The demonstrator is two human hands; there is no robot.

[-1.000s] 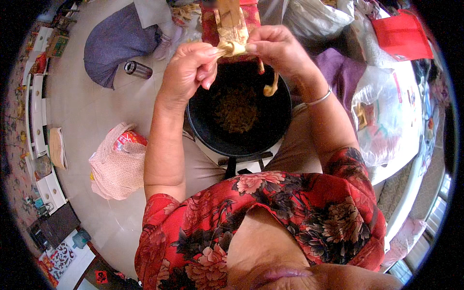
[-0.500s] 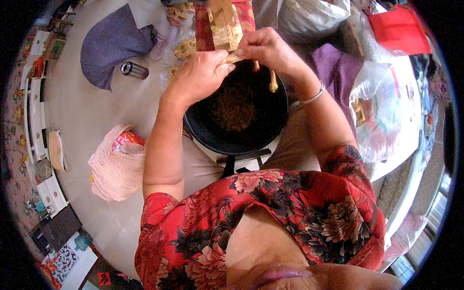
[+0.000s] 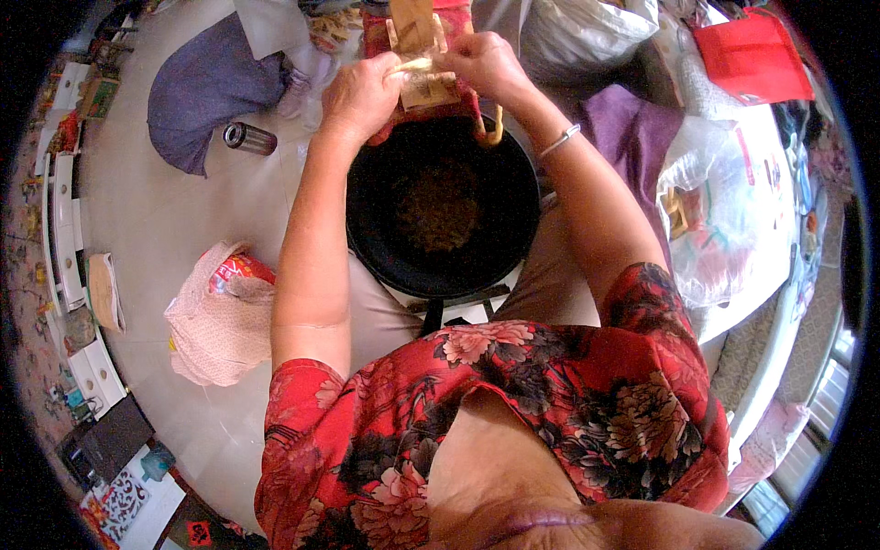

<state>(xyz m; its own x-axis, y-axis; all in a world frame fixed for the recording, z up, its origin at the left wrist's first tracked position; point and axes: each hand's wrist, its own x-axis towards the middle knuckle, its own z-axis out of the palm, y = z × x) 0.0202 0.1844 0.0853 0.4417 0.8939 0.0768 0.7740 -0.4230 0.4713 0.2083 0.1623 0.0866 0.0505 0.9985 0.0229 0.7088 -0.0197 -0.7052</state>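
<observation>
A slim pale-yellow strip (image 3: 414, 65) stretches between my two hands, its kind too small to make out. My left hand (image 3: 360, 96) pinches one end, fingers closed. My right hand (image 3: 489, 66) is closed too, its fingertips at the other end of the strip. Just beneath them is a light wooden piece (image 3: 429, 90) on a red cloth-like surface (image 3: 376, 37), with an upright board (image 3: 412, 20) behind. Between my knees sits a black wok (image 3: 440, 261) with brownish bits (image 3: 438, 206) in its bottom. A yellowish curved piece (image 3: 496, 136) hangs at the wok's far right rim.
Left on the pale floor lie a dark bottle (image 3: 249, 138), a grey-blue cloth (image 3: 206, 96) and a pink mesh bag (image 3: 220, 335) with a red packet. To the right are a purple cloth (image 3: 623, 137), a clear plastic bag (image 3: 724, 220) and a white sack (image 3: 591, 37).
Both hands have moved away from me, off the wok's far rim and over the wooden piece. They are farther apart, with the pale strip now showing between them.
</observation>
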